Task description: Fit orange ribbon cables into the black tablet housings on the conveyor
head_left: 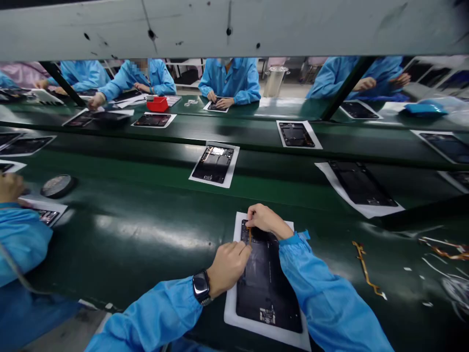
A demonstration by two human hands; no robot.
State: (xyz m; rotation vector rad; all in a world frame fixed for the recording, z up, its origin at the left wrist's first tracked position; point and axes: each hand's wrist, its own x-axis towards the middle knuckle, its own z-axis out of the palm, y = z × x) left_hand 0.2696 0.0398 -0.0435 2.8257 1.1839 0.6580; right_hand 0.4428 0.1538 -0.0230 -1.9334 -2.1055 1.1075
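Observation:
A black tablet housing (267, 288) with its inside facing up lies on a white foam sheet (262, 331) in front of me. Over its upper left part, a thin orange flex cable (249, 236) runs between my hands. My left hand (227, 266), with a watch on the wrist, is closed in a pinch at the cable's lower end. The upper end sits under the closed fingertips of my right hand (266, 219), which partly hide it. Another orange flex cable (363, 268) lies on the green bench to the right.
More housings on white sheets lie ahead, such as one housing (213, 165) and another housing (361, 183). A round dish (56, 186) stands at left near a co-worker's sleeve (22, 239). Loose cables (449, 252) lie far right. Co-workers in blue sit across, beneath an overhead beam (234, 32).

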